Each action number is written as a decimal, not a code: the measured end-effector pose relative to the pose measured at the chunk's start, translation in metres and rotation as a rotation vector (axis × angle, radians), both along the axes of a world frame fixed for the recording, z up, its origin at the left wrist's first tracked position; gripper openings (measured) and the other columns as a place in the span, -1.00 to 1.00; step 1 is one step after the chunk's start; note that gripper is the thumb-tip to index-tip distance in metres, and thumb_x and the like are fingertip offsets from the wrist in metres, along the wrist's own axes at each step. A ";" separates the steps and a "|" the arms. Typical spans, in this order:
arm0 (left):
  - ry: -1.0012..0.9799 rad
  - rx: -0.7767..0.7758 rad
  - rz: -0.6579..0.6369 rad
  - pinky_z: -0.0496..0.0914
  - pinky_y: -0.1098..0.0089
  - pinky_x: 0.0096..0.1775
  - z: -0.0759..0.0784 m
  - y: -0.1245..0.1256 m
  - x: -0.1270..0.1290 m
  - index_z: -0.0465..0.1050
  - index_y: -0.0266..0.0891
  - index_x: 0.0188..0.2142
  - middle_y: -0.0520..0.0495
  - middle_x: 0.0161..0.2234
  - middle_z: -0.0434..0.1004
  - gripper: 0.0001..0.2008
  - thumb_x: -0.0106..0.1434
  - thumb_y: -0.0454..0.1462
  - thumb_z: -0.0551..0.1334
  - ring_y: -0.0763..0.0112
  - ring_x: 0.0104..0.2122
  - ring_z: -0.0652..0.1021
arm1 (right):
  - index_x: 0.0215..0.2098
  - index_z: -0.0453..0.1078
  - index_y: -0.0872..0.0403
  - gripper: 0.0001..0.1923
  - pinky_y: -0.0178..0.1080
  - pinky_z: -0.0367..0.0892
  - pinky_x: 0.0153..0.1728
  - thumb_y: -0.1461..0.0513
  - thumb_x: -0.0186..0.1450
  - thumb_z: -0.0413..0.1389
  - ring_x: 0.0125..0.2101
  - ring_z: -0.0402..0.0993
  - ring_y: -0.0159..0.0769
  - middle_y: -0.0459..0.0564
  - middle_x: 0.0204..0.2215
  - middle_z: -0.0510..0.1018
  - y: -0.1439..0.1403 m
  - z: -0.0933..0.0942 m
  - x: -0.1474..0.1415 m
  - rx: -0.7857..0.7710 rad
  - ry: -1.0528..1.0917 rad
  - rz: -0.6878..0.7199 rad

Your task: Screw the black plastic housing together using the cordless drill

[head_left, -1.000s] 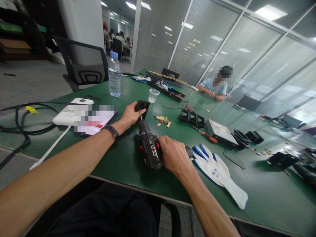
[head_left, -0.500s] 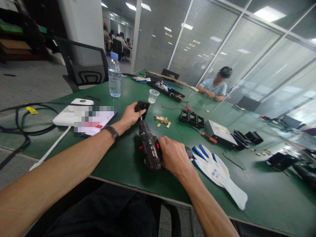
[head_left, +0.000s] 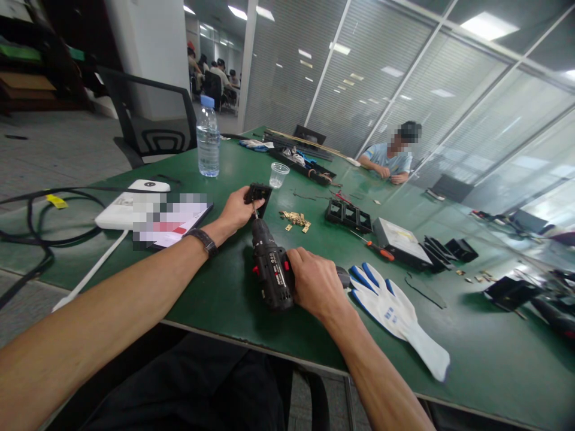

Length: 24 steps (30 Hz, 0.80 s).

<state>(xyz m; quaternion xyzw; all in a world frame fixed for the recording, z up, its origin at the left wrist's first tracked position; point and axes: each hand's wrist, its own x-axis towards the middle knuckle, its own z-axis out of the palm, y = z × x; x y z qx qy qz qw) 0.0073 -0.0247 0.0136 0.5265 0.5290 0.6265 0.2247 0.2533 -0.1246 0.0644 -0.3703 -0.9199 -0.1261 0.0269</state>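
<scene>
On the far left, black cables (head_left: pixel 36 230) loop over the edge of the green table (head_left: pixel 224 287), and a white device (head_left: pixel 130 209) lies flat beside a blurred sheet of paper (head_left: pixel 173 224). Behind them a clear water bottle (head_left: pixel 208 137) stands upright, with a small plastic cup (head_left: pixel 279 174) further right.

The left hand (head_left: pixel 236 211), a dark watch (head_left: pixel 203 239) on its wrist, reaches forward and its fingers close around a small black part (head_left: pixel 259 194), holding it down on the table. The bit of a black cordless drill (head_left: pixel 271 266) touches this part from the near side. The right hand (head_left: pixel 314 284) wraps its fingers tightly around the drill's grip, the tool pointing away from the person.

Just right of the black part lies a small heap of brass pieces (head_left: pixel 296 219). Further right sit a black frame (head_left: pixel 349 214), an orange-handled screwdriver (head_left: pixel 376 248) and a flat grey box (head_left: pixel 398 238). A white and blue work glove (head_left: pixel 398 314) lies just beside the right hand. At the far end of the table, another person (head_left: pixel 389 158) sits with both hands on the table.
</scene>
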 end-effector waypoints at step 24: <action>-0.031 0.007 -0.006 0.35 0.36 -0.28 0.003 -0.002 0.002 0.44 -0.29 -0.16 -0.09 -0.27 0.55 -0.63 0.04 -0.16 0.31 0.37 -0.36 0.48 | -0.15 0.21 0.05 -0.75 -0.25 0.22 -0.33 0.25 0.19 0.08 -0.24 0.42 -0.19 0.04 -0.21 0.46 -0.001 0.003 -0.001 -0.037 -0.034 -0.020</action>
